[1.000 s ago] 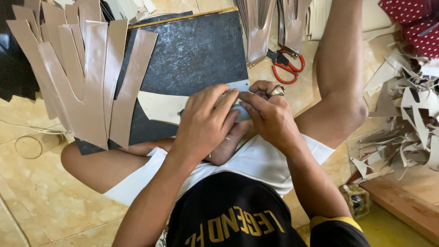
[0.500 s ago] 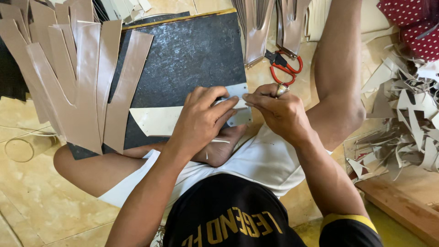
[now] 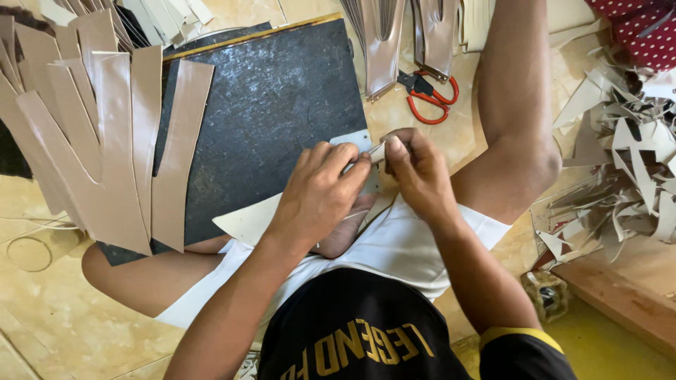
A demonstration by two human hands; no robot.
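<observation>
My left hand [image 3: 320, 197] lies over a beige cut piece [image 3: 246, 222], and its fingertips pinch a grey template [image 3: 355, 138] at the lower right corner of the black cutting board [image 3: 267, 105]. Touching it from the right, my right hand [image 3: 415, 172] pinches a small pale strip [image 3: 378, 151] between thumb and forefinger against the template's edge. Most of the template and the strip is hidden by my fingers. Both hands work above my crossed legs on the floor.
A fan of long beige strips [image 3: 105, 141] overlaps the board's left side. Red-handled scissors [image 3: 431, 98] lie beyond my hands beside more hanging strips [image 3: 384, 42]. Offcut scraps [image 3: 620, 162] pile up right of my raised knee [image 3: 521, 162]. A wooden ledge [image 3: 620, 295] runs lower right.
My hands were closed together over the grey piece in my lap. They have since opened out and shifted slightly up, and the fingertips now pinch at the template's edge.
</observation>
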